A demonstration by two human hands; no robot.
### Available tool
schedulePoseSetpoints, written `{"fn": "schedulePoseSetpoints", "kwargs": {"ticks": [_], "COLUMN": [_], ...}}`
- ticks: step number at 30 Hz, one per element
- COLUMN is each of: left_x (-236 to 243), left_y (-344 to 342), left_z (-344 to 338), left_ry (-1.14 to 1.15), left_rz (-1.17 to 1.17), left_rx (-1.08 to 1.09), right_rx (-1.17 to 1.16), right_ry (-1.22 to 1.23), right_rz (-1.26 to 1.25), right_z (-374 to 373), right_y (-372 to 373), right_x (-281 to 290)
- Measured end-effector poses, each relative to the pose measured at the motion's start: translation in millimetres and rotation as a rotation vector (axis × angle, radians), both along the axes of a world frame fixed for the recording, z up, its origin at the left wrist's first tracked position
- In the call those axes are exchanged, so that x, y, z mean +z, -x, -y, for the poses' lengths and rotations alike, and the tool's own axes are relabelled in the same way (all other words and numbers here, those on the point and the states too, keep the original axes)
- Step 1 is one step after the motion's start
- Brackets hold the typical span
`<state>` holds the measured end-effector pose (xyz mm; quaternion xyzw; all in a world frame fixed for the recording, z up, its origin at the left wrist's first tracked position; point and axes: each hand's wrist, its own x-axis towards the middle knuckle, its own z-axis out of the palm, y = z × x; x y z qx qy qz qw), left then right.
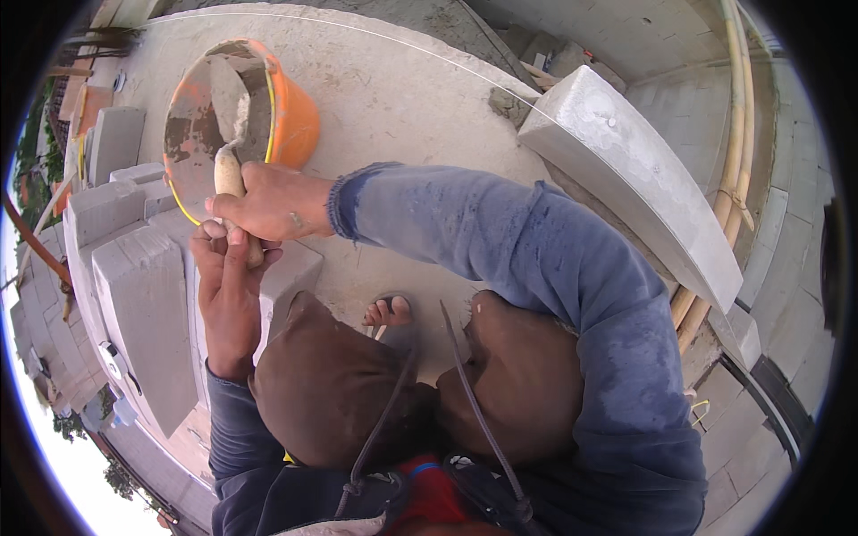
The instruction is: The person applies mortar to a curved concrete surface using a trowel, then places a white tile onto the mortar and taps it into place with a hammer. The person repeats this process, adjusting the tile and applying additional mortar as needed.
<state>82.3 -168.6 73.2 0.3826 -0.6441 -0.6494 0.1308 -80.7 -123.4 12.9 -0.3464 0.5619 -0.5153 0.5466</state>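
Observation:
A trowel with a pale wooden handle [229, 171] points away from me, its mortar-smeared blade [230, 100] over the mouth of an orange bucket [299, 116]. My right hand [277, 204] reaches across from the right and is closed around the handle, thumb lying along it. Just below, my left hand [228, 290] has its fingers closed on the handle's near end. Grey mortar coats the bucket's inner wall, and its yellow carrying handle hangs on the near side. How much mortar lies in the bucket cannot be made out.
Pale lightweight blocks [147, 304] form a wall close on my left, with a small device [112, 359] on it. At right lies a long pale block [635, 179] beside bamboo poles [737, 134]. A taut white string [393, 31] crosses the far side. My sandalled foot [390, 313] is below.

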Motion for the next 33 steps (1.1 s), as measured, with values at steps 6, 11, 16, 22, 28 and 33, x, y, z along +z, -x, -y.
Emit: {"fn": "schedulePoseSetpoints", "kwargs": {"ticks": [6, 11, 16, 22, 28, 33], "left_x": [-25, -72, -57, -58, -68, -74], "left_y": [-27, 29, -14, -71, -75, -68], "left_z": [49, 79, 116, 170, 175, 194], "left_ry": [1.084, 1.583, 1.565, 1.541, 1.438, 1.48], "left_rz": [0.381, 0.483, 0.512, 0.681, 0.734, 0.63], "left_rx": [-0.312, -0.583, -0.858, -0.881, -0.725, -0.786], "right_rx": [0.054, -0.116, -0.109, 0.084, 0.001, -0.29], "right_ry": [-0.013, 0.093, -0.008, -0.154, -0.314, 0.059], "right_rz": [0.039, -0.8, -1.072, -1.384, -1.331, -1.083], "right_z": [-25, -44, -55, -73, -167, -226], "right_y": [59, 113, 127, 113, 73, 66], "right_x": [21, 30, 40, -9, -61, -42]}}
